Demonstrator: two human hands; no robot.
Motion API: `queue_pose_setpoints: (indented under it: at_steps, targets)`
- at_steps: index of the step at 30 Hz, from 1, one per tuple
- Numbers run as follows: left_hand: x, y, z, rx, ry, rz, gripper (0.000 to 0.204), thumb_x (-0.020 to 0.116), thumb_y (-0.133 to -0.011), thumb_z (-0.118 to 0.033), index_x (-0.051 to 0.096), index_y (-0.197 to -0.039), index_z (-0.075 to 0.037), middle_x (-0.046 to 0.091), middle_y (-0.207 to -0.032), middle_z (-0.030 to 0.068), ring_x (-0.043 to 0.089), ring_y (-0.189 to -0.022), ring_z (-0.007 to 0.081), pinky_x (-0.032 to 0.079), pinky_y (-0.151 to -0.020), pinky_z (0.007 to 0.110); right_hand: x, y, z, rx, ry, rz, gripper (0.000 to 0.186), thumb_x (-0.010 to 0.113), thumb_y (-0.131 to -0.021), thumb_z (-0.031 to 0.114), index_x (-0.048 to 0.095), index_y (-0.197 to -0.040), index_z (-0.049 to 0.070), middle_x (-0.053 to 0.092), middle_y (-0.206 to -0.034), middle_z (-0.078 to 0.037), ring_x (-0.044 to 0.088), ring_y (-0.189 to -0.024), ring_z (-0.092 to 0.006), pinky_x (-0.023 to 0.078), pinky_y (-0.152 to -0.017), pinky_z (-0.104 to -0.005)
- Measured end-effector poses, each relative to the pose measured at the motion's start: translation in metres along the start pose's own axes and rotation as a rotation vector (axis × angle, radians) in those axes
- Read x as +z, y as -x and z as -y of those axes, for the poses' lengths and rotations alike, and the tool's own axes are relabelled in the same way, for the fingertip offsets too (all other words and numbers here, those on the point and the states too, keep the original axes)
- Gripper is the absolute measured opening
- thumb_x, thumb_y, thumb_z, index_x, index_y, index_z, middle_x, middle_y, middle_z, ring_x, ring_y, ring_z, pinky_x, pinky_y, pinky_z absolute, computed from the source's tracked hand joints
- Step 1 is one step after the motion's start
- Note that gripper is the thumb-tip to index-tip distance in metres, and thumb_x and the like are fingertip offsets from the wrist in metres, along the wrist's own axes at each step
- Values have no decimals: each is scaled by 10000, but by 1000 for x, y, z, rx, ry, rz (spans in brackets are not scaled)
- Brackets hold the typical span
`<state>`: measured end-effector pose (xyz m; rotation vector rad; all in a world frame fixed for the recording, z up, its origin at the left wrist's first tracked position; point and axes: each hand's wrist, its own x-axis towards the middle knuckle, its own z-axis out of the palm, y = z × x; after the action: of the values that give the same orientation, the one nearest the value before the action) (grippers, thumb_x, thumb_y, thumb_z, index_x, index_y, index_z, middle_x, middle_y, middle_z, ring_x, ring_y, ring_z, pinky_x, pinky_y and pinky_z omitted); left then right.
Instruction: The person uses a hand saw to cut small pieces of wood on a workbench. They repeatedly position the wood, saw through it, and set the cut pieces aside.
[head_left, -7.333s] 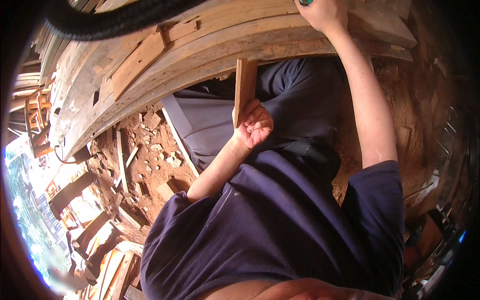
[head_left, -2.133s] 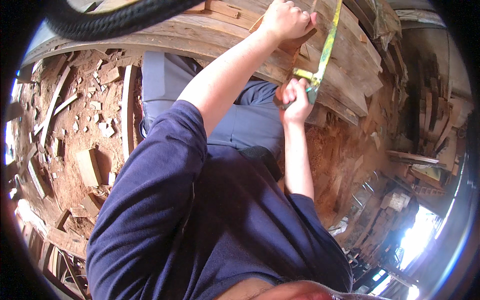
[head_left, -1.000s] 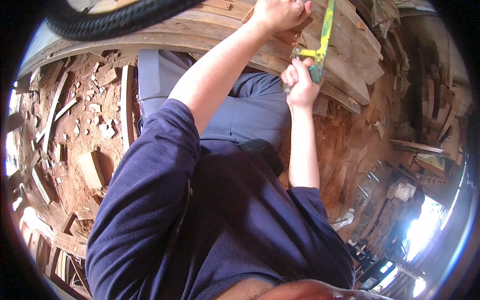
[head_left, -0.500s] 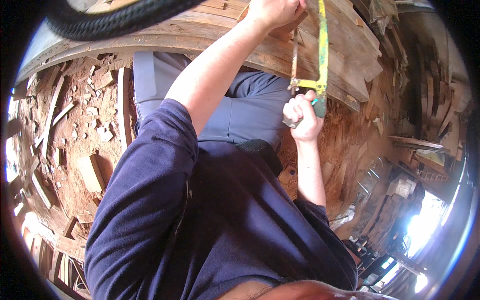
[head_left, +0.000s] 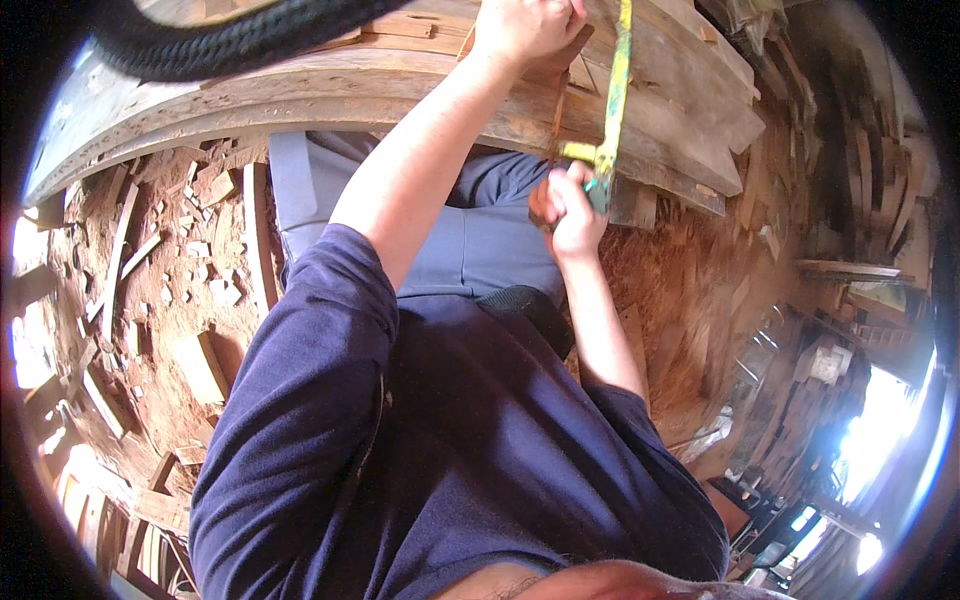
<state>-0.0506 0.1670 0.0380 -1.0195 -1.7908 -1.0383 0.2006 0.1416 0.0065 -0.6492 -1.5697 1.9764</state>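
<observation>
My right hand is wrapped round the handle end of a hacksaw. The hacksaw's yellow-green frame runs away from me past the top edge, and its thin brown blade lies left of the frame. At the top edge, my left hand is closed on a small brown piece of wood over the workbench. Its fingertips are partly cut off by the picture's edge. The hacksaw's far end is out of view. Beneath both hands is the plank-topped workbench.
A black braided hose or cable arcs across the upper left. Wood offcuts and small chips lie on the sawdust-covered floor at left. A long wood strip lies beside my leg. More timber is stacked at right.
My right hand and the hacksaw have moved left and slightly away from me, with the frame now tilted more. My left hand stays closed in nearly the same place, shifted slightly left.
</observation>
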Motion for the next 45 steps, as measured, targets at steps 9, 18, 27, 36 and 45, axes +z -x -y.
queue_pose_setpoints:
  at_steps: [9, 18, 27, 36, 45]
  targets:
    - [-14, -4, -7, 13, 7, 54, 352, 634, -925, -235, 620, -580, -165, 657, -597, 66, 657, -602, 290, 492, -644, 463, 12, -12, 27, -64, -111, -26, 263, 660, -965, 39, 521, -746, 87, 491, -566, 18, 474, -471, -81, 377, -453, -274]
    - [-13, -8, -8, 31, 24, 26, 346, 661, -916, -214, 597, -582, -151, 647, -596, 64, 641, -596, 287, 482, -636, 452, 15, -57, 18, 10, -106, -91, 360, 683, -900, 24, 428, -677, 144, 424, -586, 39, 405, -486, -80, 324, -472, -266]
    - [-24, -1, -3, 107, 32, 128, 236, 682, -899, -236, 624, -707, -112, 660, -739, 98, 625, -757, 298, 451, -743, 451, 12, -39, -5, -25, 59, -102, 314, 682, -925, 23, 481, -699, 106, 476, -587, 39, 423, -490, -58, 336, -471, -261]
    - [-34, -4, 9, 56, -60, 345, 438, 548, -1005, -464, 718, -798, -117, 712, -755, 50, 702, -787, 294, 473, -761, 475, 10, -28, -7, -58, 77, -124, 328, 673, -925, 19, 470, -687, 117, 444, -576, 58, 434, -485, -48, 288, -457, -268]
    - [-36, -3, 11, 13, -97, 377, 437, 525, -1013, -458, 740, -836, -122, 739, -817, 59, 696, -854, 313, 463, -810, 485, 8, -31, -5, -8, -57, -90, 364, 672, -915, 35, 419, -671, 127, 424, -559, 47, 398, -475, -64, 324, -470, -276]
